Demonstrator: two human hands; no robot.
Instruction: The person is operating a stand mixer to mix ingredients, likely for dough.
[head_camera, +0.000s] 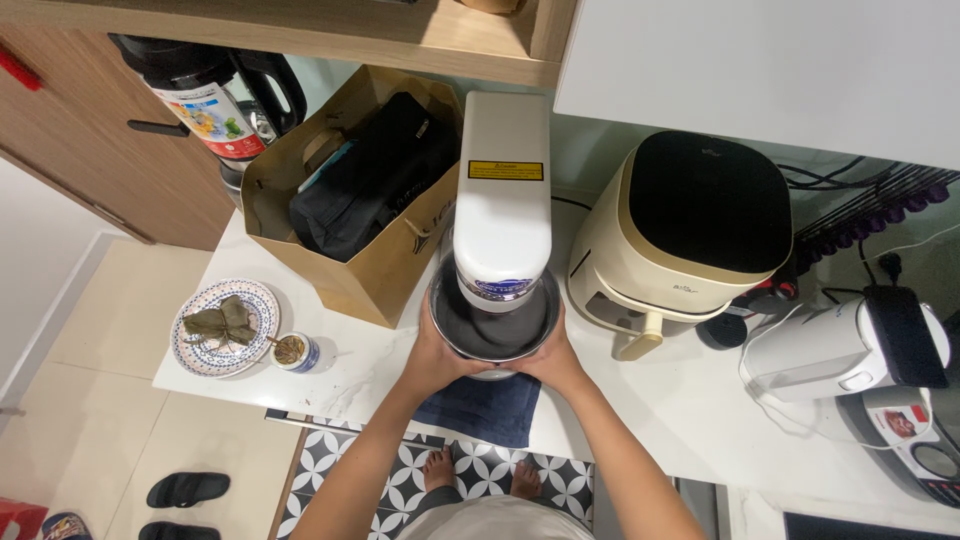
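A white stand mixer (502, 190) stands on the white marble counter (360, 350), its head over a steel mixing bowl (494, 330). My left hand (432, 357) grips the bowl's left side. My right hand (556, 362) grips its right side. Both hands wrap the bowl's lower wall from the front. The bowl's inside looks dark; what it holds is hidden by the mixer head. A dark blue cloth (480, 408) lies under the bowl at the counter's front edge.
A brown paper bag (372, 262) with a black bag inside stands left of the mixer. A cream air fryer (690, 232) stands to the right, a white kettle (845, 350) beyond it. A patterned plate (196, 352) and small cup (293, 351) sit far left.
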